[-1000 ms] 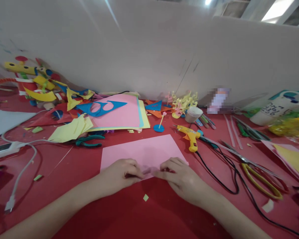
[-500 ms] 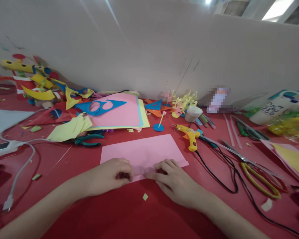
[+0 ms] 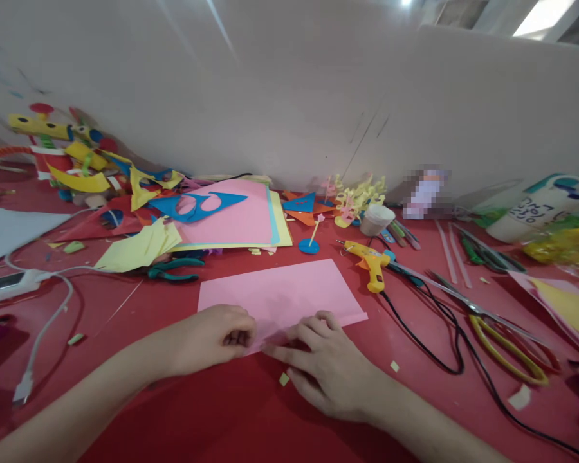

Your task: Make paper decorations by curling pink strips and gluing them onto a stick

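A pink paper sheet (image 3: 280, 292) lies on the red table in front of me, with a narrow folded strip along its near edge. My left hand (image 3: 224, 337) is closed at the near left part of that edge, its curled fingertips and thumb pinching the paper. From the right, my right hand (image 3: 321, 360) rests on the near edge with its fingers apart. Its index finger stretches left along the strip, close to my left fingertips. The thumb is below the edge, over the table. A small yellow scrap (image 3: 284, 379) lies beside that thumb.
Right of the sheet are a yellow glue gun (image 3: 371, 262) with a black cord and large scissors (image 3: 502, 350). Behind it stand stacked coloured sheets (image 3: 244, 222) and a paper cup (image 3: 376, 220). Pliers (image 3: 174, 270) and a white cable (image 3: 48, 321) lie to the left.
My right hand has slid left along the sheet's near edge, toward my left hand. A second small yellow scrap now shows right of my right wrist. My left hand keeps its pinch.
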Available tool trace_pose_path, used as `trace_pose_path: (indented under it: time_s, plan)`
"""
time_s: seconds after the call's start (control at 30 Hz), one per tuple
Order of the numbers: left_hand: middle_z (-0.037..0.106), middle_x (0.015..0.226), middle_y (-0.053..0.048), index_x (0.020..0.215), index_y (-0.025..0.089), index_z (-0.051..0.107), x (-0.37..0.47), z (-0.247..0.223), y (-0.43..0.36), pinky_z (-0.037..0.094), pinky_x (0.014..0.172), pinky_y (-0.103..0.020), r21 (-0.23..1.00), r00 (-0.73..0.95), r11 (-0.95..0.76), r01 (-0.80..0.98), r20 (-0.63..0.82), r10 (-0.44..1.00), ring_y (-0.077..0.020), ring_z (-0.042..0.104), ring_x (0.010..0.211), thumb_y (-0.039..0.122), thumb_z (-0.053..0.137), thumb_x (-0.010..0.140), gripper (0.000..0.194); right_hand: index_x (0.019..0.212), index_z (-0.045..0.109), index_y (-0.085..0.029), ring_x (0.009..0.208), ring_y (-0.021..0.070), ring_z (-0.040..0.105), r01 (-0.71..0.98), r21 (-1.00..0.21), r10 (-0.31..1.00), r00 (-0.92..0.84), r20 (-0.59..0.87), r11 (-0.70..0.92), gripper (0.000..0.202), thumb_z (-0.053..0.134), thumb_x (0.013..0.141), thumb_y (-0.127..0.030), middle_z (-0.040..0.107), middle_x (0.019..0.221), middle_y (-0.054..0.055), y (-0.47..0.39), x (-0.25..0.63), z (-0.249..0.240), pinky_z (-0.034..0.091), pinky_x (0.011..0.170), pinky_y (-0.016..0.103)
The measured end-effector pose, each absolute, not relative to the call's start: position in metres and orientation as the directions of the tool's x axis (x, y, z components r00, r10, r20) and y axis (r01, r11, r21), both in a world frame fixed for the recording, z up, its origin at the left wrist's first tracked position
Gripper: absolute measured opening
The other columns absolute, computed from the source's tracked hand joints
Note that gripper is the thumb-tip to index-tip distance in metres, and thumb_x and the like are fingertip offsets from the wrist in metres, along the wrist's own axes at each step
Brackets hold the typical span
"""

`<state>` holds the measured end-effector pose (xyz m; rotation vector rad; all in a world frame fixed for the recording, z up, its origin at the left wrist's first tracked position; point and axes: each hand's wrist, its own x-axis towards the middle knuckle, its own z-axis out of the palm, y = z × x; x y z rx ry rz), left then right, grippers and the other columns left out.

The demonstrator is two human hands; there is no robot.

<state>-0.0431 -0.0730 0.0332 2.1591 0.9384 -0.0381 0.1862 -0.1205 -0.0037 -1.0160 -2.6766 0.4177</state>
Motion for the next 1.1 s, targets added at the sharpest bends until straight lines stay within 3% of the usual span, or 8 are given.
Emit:
trace_pose_path:
  time_s: [0.27, 0.63, 1.1]
  plan:
    - [0.056, 0.075, -0.001, 0.076, 0.018, 0.058, -0.053, 0.036, -0.069, 0.038, 0.059, -0.021, 0.648, 0.706, -0.376, 0.662, -0.373, 0.601, -0.0137, 0.052, 0.066, 0.021, 0.050, 0.072, 0.009, 0.117, 0.051, -0.029, 0.089, 0.0188, 0.045, 0.605, -0.357, 0.675, -0.730, 0.106, 0.711, 0.033, 0.047, 0.084, -0.027, 0.059, 0.095, 0.003, -0.118, 0.175, -0.002, 0.024, 0.085, 0.039]
    - [0.054, 0.075, -0.001, 0.075, 0.019, 0.057, -0.056, 0.030, -0.072, 0.035, 0.056, -0.022, 0.641, 0.702, -0.387, 0.663, -0.352, 0.619, -0.0141, 0.050, 0.066, 0.027, 0.052, 0.075, 0.010, 0.121, 0.050, -0.031, 0.087, 0.0187, 0.045, 0.547, -0.312, 0.607, -0.783, 0.136, 0.777, 0.034, 0.043, 0.088, -0.035, 0.060, 0.090, 0.003, -0.113, 0.165, -0.003, 0.025, 0.081, 0.039]
    - [0.054, 0.076, -0.001, 0.075, 0.018, 0.056, -0.065, 0.043, -0.074, 0.035, 0.054, -0.022, 0.582, 0.664, -0.370, 0.724, -0.441, 0.604, -0.0138, 0.049, 0.064, 0.019, 0.049, 0.071, 0.008, 0.119, 0.051, -0.033, 0.088, 0.0194, 0.042, 0.570, -0.314, 0.631, -0.763, 0.140, 0.759, 0.033, 0.045, 0.087, -0.037, 0.058, 0.089, 0.003, -0.116, 0.163, -0.010, 0.027, 0.088, 0.040]
